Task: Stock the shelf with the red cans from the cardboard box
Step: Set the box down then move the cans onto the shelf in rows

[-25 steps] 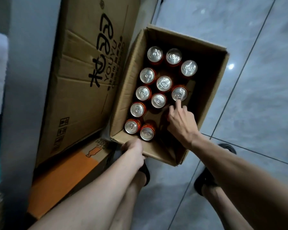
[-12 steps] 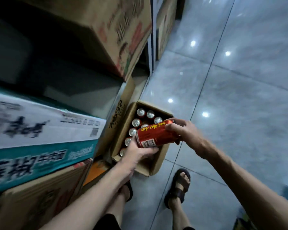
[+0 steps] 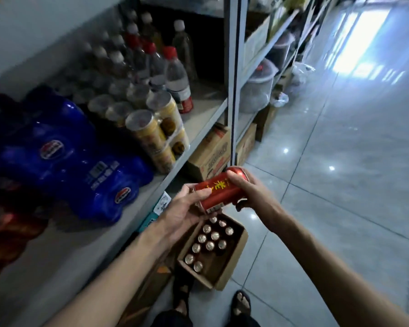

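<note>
A red can [image 3: 222, 190] with yellow lettering lies sideways between both hands, just off the front edge of the grey shelf [image 3: 151, 190]. My left hand [image 3: 184, 208] cradles its lower end from below, thumb curled over it. My right hand [image 3: 250, 192] grips its upper end. Below them on the floor stands the open cardboard box [image 3: 232, 263] with several red cans [image 3: 209, 244] upright inside, tops showing.
The shelf carries a blue shrink-wrapped pack [image 3: 64, 159], a wrapped pack of yellow cans [image 3: 156, 128] and several clear bottles [image 3: 175, 74]. A dark red pack [image 3: 5, 234] sits at far left. Cartons [image 3: 210, 149] fill the lower shelf. Tiled floor [image 3: 340, 161] stretches right. My sandalled feet [image 3: 241, 303] stand by the box.
My right hand pulled a can out of the box and my left hand left the box edge to take its other end. Both hands lifted the can to shelf height as my view rose.
</note>
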`<act>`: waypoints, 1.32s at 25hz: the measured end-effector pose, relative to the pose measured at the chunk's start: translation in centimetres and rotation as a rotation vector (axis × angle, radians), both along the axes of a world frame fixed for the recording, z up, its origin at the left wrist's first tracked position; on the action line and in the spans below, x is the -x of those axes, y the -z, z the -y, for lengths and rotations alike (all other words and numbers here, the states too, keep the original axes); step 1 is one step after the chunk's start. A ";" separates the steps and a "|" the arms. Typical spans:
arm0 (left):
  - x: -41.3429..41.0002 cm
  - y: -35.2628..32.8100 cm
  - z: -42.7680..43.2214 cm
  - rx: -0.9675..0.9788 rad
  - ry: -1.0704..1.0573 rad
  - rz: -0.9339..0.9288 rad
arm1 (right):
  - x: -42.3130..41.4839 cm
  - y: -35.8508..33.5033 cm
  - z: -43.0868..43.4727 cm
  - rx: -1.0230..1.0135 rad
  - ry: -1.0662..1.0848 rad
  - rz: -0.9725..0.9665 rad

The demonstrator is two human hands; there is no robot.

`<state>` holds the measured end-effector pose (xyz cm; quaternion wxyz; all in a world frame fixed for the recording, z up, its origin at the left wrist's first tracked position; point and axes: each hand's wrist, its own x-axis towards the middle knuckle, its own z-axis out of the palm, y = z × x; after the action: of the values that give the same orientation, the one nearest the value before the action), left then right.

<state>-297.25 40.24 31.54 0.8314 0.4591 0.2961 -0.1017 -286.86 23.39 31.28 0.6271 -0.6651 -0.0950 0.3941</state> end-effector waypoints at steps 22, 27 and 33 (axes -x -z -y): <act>27.2 -5.9 -16.1 -0.807 -0.486 -0.106 | 24.1 -6.4 -26.7 0.009 -0.517 0.242; 27.2 -3.4 -18.0 -0.987 -0.267 -0.288 | 23.9 -2.3 -28.5 0.036 -0.425 0.395; 29.2 -1.0 -18.2 -0.795 0.267 -0.443 | 24.5 1.2 -31.7 0.019 -0.371 0.588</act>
<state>-326.41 58.40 32.51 0.4876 0.7430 0.4207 -0.1819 -311.37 55.08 30.09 0.4843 -0.7276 -0.3870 0.2938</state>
